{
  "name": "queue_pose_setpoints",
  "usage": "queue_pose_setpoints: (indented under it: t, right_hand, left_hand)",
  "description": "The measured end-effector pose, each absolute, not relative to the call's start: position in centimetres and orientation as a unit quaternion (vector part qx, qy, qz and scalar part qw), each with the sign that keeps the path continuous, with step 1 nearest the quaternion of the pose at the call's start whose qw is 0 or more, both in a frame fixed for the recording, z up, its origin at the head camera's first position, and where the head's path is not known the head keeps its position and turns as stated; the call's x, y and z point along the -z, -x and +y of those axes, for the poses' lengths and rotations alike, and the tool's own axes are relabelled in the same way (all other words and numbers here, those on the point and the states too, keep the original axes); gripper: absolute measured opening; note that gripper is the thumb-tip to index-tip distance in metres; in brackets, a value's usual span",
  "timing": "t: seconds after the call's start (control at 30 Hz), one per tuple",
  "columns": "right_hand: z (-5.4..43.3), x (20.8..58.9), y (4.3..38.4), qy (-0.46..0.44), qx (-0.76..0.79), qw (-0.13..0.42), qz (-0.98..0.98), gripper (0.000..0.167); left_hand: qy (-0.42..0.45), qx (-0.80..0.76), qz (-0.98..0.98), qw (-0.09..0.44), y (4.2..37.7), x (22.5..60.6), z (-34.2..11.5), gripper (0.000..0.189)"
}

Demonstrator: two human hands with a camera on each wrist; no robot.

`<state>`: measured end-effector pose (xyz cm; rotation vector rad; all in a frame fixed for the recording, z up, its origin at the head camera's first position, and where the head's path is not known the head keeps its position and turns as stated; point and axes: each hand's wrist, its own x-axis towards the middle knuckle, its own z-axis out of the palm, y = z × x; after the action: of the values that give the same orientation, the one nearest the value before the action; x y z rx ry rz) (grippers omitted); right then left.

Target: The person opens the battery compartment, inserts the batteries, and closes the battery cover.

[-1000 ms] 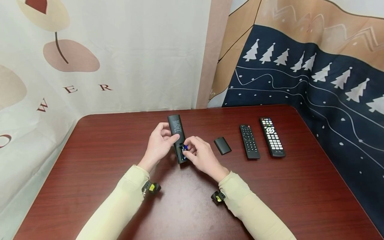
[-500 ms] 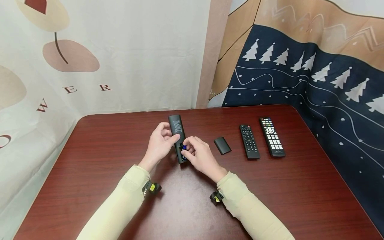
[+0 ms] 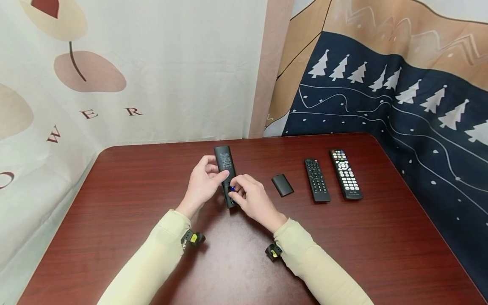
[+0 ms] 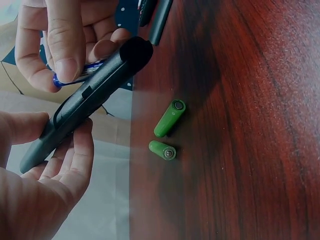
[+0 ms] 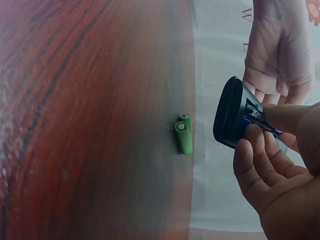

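Observation:
My left hand (image 3: 203,183) grips a black remote control (image 3: 224,159) around its sides, back face up, with its battery compartment uncovered. Between the thumb and fingers of my right hand (image 3: 258,200) is a blue battery (image 4: 93,67), pinched at the compartment. In the left wrist view the battery lies tilted, one end sticking out above the remote's edge. From the right wrist, blue battery casing (image 5: 256,116) shows inside the opening, partly covered by my fingers. Two green batteries (image 4: 171,117) lie on the table beneath the remote, hidden in the head view.
Right of my hands lies a loose black battery cover (image 3: 283,185). Farther right are two more remotes, a smaller black one (image 3: 317,180) and a longer one with white buttons (image 3: 345,174). Patterned curtains (image 3: 190,76) hang behind the brown table (image 3: 133,186).
My right hand has shifted slightly left over the compartment, and less of the blue battery shows in the head view. The left hand and the remote have hardly moved.

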<state>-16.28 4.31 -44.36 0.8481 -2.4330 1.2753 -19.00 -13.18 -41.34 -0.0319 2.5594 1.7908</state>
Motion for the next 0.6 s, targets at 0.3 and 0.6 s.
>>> queue_pose_setpoints:
  t: [0.3,0.6]
  right_hand:
    - [4.63,44.58,16.16,-0.301,-0.420,0.134,-0.845,0.022]
    - [5.01,44.81,15.87,-0.297,-0.409,0.115,-0.855,0.039]
  left_hand:
    - [0.011,-0.576,0.817,0.009,19.01,41.34,-13.15,0.044]
    - [0.019,-0.587,0.809,0.007,18.99,41.22,-13.29,0.044]
